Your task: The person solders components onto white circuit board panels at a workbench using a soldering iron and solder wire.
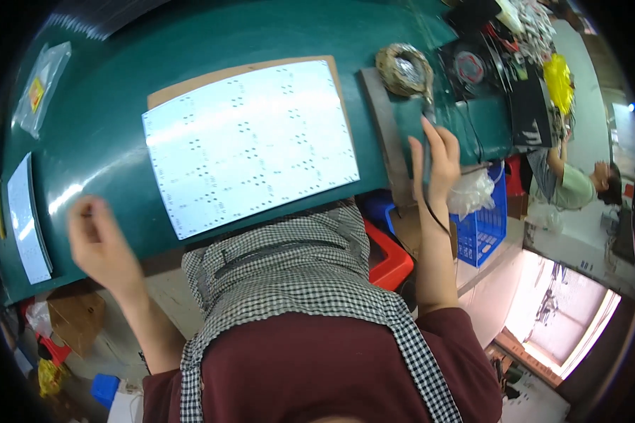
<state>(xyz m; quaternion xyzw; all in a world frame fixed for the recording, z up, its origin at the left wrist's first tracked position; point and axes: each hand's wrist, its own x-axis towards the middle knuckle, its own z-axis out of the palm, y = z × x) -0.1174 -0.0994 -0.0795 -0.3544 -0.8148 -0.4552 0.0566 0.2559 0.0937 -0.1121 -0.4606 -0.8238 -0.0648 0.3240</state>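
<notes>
My right hand [441, 162] is closed around a slim dark tool with a cable, which looks like a soldering iron [427, 116]. Its front end reaches to a round, tape-wrapped bowl [404, 69] with a silvery inside. My left hand [100, 243] hovers over the front edge of the table at the left, fingers curled and smeared by motion; whether anything is in them cannot be made out. Between the hands a large white sheet of circuit boards [250, 148], dotted with small dark marks, lies on a brown board [173, 90].
Another stack of white sheets [28, 222] lies at the left, with a clear plastic bag [42, 88] beyond it. A grey metal bar [388, 134] borders the work area on the right. A blue crate [483, 229] stands below the table, and a person [575, 185] sits farther right.
</notes>
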